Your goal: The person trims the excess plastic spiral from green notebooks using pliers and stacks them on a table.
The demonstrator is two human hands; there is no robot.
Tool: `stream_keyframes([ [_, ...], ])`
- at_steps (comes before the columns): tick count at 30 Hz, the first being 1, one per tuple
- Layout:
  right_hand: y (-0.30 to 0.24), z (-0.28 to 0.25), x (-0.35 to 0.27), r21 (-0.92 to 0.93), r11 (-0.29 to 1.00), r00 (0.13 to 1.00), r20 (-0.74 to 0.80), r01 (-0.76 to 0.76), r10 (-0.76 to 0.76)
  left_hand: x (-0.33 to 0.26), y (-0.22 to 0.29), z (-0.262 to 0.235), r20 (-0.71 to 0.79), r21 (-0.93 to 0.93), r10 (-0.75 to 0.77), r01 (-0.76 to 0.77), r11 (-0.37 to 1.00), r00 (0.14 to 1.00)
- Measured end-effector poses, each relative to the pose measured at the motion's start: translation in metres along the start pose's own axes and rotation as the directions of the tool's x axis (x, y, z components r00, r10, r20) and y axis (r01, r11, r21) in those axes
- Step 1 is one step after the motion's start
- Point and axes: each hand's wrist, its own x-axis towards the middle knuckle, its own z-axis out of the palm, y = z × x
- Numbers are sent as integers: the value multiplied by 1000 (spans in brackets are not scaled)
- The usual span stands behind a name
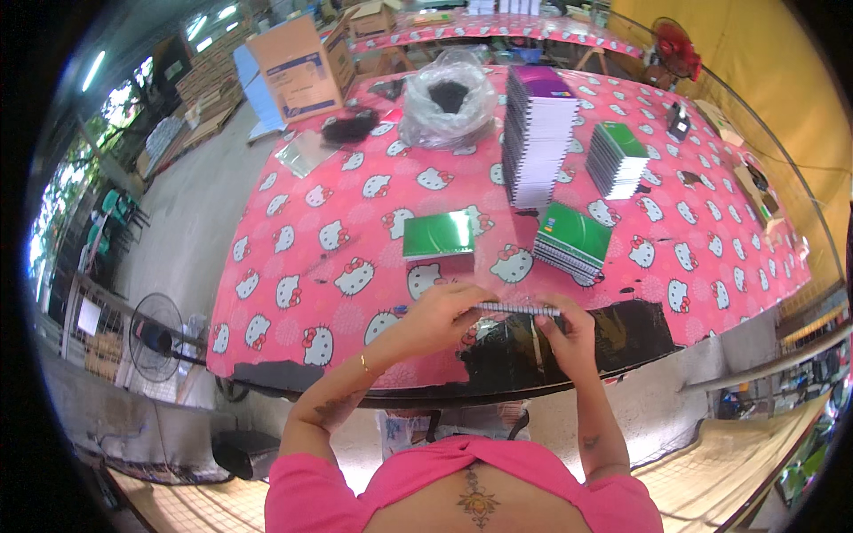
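Note:
Close to the table's front edge I hold a spiral notebook (518, 309) between both hands, its coil edge turned up toward me. My left hand (442, 313) is closed on its left end. On its right end my right hand (569, 334) grips with the thumb on the near side. The notebook's covers are mostly hidden. Just beyond my left hand lies a green notebook (438, 235), its cover shiny. Beyond my right hand sits a short stack of green spiral notebooks (573, 240).
A tall stack of purple-covered spiral notebooks (539, 133) stands farther back, beside another green stack (617, 160). A clear plastic bag (447, 99) with black contents and a cardboard box (298, 71) are at the back. The pink tablecloth (302, 213) is torn near me, baring dark tabletop (640, 338).

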Motion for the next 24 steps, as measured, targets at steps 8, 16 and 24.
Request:
stream_keyframes([
  [8,-37,-30,39,824,525,920,-8,-215,391,82,13,14,-293,427,436,-292,856,851],
  [16,40,-92,90,-400,879,926,-360,-260,110,160,-46,67,-131,476,446,-339,812,885],
  [24,84,-77,81,-493,841,932,-362,-222,34,149,-79,76,-20,46,93,-92,995,995],
])
